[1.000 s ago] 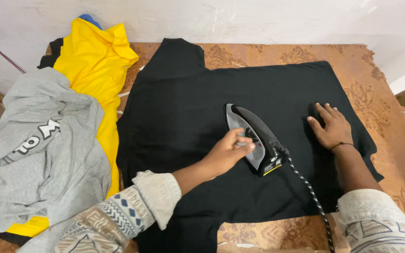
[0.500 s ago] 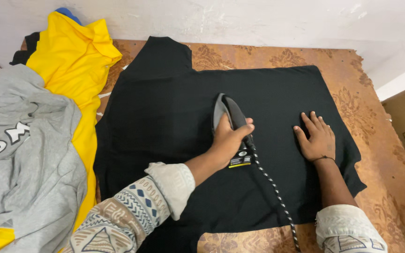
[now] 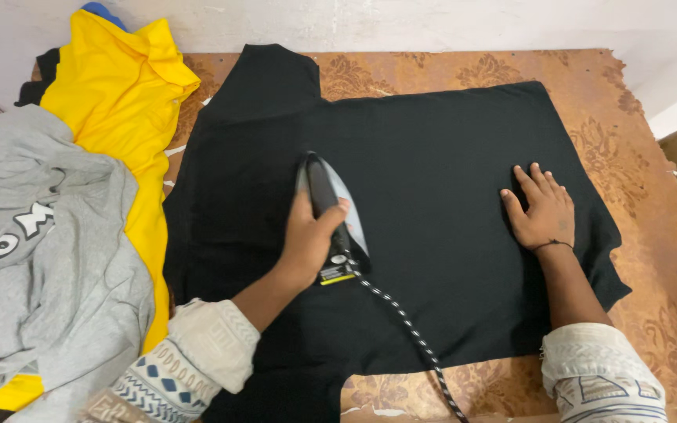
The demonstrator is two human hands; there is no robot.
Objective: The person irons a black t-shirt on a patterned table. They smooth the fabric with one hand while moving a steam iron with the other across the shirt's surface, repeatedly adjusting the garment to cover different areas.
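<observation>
Now we hold the iron [image 3: 331,215] with our left hand [image 3: 307,243], the fingers wrapped tight around its dark handle. The iron stands flat on the black shirt [image 3: 432,157], a little left of the middle of the cloth, with its pointed tip directed away from us. A black and white braided cord [image 3: 405,321] goes out from the back of the iron, crosses the lower part of the shirt and leaves the picture at the bottom edge.

Our right hand [image 3: 542,211] lies flat on the right part of the same shirt, palm down, fingers spread and holding nothing. It is well apart from the iron. Both our arms wear light sleeves with a pattern.

The black shirt is laid out wide on the tabletop [image 3: 636,141], which has a brown cover with a flower pattern. One sleeve of the shirt points to the far wall.

At the left, just beside the black shirt, a yellow shirt [image 3: 119,102] lies, and a grey sweater [image 3: 48,258] lies partly over it.
</observation>
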